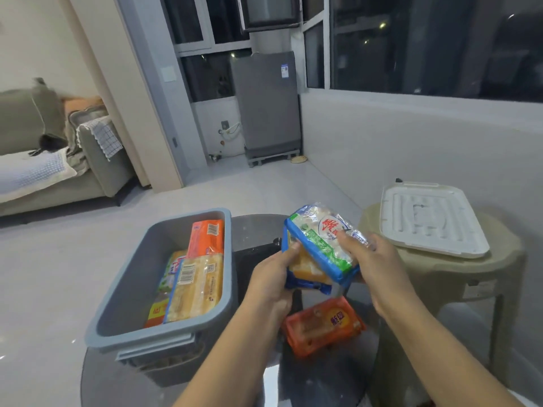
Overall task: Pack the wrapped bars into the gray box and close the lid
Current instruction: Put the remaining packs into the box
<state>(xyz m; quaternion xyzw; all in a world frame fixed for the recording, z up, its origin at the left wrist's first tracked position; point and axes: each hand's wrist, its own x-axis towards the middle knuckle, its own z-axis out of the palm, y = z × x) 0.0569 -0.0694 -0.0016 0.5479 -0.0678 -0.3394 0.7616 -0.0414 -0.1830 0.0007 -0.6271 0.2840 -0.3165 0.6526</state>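
Note:
The gray box [129, 274] stands open on the left of a round glass table, with several wrapped bars inside, among them a yellow one [197, 289] and an orange one [205, 237]. Above the table's middle I hold two bars stacked. My right hand [373, 259] grips the upper blue-and-green bar [320, 239]. My left hand [273, 277] grips the lower blue-and-yellow bar [308, 273]. An orange wrapped bar [323, 324] lies on the table beneath my hands. The white lid [432, 218] rests on a beige stool at the right.
The beige plastic stool [440, 277] stands close to the table's right side. The glass table [252, 236] has a dark rim. A sofa [44, 160] sits far left and a gray appliance [267, 104] stands by the windows at the back.

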